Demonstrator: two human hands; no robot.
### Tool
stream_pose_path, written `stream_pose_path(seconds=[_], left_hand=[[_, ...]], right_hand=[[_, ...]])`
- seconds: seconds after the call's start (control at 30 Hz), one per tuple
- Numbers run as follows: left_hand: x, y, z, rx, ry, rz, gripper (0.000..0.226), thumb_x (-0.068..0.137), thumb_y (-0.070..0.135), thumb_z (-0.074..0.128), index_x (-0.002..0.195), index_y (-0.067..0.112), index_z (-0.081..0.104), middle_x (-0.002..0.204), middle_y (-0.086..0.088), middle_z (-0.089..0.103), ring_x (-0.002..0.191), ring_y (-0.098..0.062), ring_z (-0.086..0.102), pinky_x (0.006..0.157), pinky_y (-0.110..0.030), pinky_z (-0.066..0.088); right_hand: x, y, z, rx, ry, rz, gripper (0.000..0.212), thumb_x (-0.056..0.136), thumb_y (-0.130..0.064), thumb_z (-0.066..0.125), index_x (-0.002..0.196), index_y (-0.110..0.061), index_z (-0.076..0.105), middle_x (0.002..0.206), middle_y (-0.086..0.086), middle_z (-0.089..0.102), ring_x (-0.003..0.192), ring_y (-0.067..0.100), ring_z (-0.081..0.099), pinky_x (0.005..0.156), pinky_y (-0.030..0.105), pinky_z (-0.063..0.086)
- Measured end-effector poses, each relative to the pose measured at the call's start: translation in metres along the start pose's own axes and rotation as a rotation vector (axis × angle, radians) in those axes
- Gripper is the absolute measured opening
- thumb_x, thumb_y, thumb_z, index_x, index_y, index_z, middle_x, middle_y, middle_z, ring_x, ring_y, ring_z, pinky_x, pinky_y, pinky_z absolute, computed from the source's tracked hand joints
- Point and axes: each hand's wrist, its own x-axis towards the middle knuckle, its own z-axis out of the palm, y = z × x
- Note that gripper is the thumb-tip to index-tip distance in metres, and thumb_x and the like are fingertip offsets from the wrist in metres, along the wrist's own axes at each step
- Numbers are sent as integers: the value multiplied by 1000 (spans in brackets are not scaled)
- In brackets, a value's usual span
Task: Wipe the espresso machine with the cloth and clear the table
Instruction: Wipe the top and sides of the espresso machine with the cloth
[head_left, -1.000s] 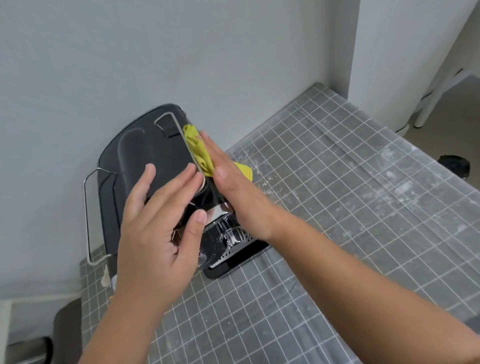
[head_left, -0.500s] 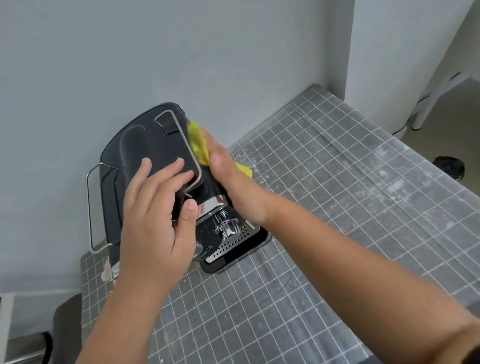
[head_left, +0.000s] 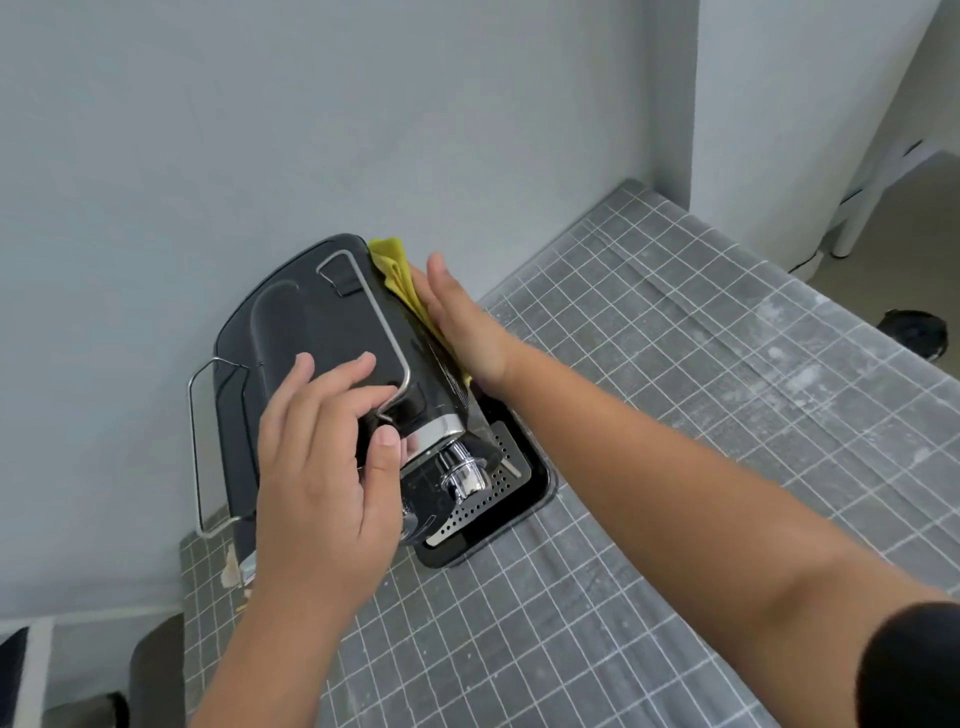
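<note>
the espresso machine (head_left: 322, 332) stands on the bench (head_left: 675, 415) near its left end, with its back to the wall (head_left: 260, 130) and its drip tray (head_left: 535, 493) at the front toward the person. the left hand (head_left: 322, 478) rests on the machine's top front edge, while the right hand (head_left: 462, 322) lies flat against the machine's right side with the cloth (head_left: 400, 275) between palm and machine. a wire handle (head_left: 200, 441) sticks out on the machine's left side.

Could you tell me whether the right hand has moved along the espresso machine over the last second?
Yes: the right hand slid the cloth back toward the wall.
</note>
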Motion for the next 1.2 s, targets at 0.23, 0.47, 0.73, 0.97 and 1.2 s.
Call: stream_pose_path(seconds=[0.23, 0.47, 0.73, 0.97, 1.2], left_hand=[[1, 0, -1, -17, -8, -5, 24, 91, 12, 50, 113, 10, 61, 130, 6, 53, 139, -23, 31, 116, -24, 15], [2, 0, -1, -16, -6, -6, 24, 90, 13, 52, 112, 10, 62, 128, 3, 56, 138, -25, 34, 116, -26, 15], [0, -1, -1, -20, 12, 2, 25, 90, 12, 53, 113, 10, 62, 127, 3, 57, 137, -21, 32, 116, -27, 17], [1, -2, 0, -25, 19, 3, 24, 90, 13, 52, 111, 10, 63, 125, 2, 59, 136, -25, 35, 115, -24, 16], [-1, -4, 1, -36, 45, 21, 23, 90, 12, 53, 110, 11, 64, 124, 0, 60, 135, -19, 32, 116, -29, 18]], right_hand=[[-11, 68, -36, -59, 130, 389, 73, 90, -71, 0, 153, -34, 8, 162, -1, 4, 149, 25, 4, 117, 54, 1], [-18, 61, -5, 80, 99, -18, 64, 95, -65, 25, 146, -28, 37, 149, -2, 43, 137, 21, 41, 117, 49, 23], [16, 59, -25, -145, 209, 102, 69, 86, -70, 35, 138, -27, 51, 142, -2, 53, 132, 17, 47, 115, 48, 28], [-24, 84, -27, -103, 209, 435, 76, 90, -73, 8, 153, -30, 16, 158, 2, 21, 145, 25, 20, 116, 47, 11], [-7, 6, 3, 38, 90, -9, 52, 103, -45, 30, 149, -20, 34, 154, 1, 37, 142, 14, 34, 119, 42, 23]])
